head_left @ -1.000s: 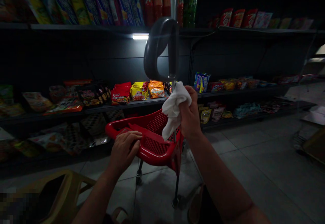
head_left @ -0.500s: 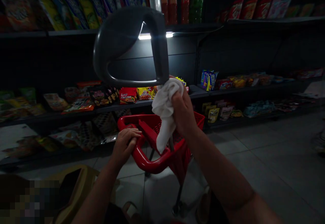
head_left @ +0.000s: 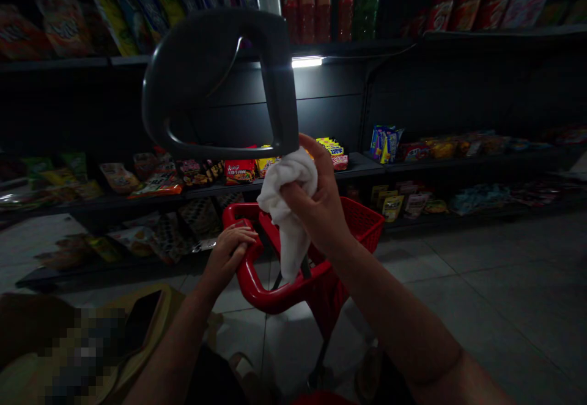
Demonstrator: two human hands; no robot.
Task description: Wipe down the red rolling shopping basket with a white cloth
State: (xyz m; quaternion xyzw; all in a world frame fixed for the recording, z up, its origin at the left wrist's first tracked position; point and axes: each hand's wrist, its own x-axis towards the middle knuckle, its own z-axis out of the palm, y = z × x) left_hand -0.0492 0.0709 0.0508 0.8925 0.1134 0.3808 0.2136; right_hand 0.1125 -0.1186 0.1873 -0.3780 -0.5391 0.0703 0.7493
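The right hand (head_left: 316, 209) grips a white cloth (head_left: 287, 209) in closed fingers, just under a gray handle (head_left: 215, 44), above a red cart (head_left: 266, 289). The left hand (head_left: 227, 252) curls closed around the cart's rim. Snack shelves (head_left: 353, 166) stand beyond the cart.

Head-worn view, facing forward and down, close above the hands (head_left: 316, 206)

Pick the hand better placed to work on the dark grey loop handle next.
Right. The right hand already grips the white cloth at the lower corner of the dark grey loop handle. The left hand sits lower, curled on the red basket rim, with no cloth.
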